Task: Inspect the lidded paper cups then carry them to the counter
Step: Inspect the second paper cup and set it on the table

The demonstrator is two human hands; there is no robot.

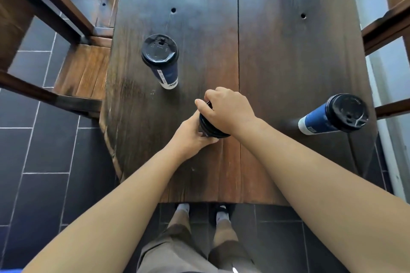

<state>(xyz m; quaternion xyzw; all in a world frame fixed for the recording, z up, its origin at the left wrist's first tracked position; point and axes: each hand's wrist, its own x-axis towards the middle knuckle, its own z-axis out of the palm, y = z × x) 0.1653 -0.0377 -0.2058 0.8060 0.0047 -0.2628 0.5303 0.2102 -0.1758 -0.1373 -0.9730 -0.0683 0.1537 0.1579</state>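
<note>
The left hand (192, 137) grips the middle cup (209, 129) on the bench (288, 62) by its side, and the right hand (229, 111) clasps it from above

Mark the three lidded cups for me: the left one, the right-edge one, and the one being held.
Left cup (159, 51): head view, centre of its black lid.
Right cup (318, 119): head view, blue side wall.
Held cup (210, 130): head view, exposed rim of its black lid.

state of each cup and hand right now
left cup, lid on, standing on the table, untouched
right cup, lid on, standing, untouched
middle cup, lid on, held by both hands
left hand, grips the middle cup's side
right hand, grips its lid from above
</note>
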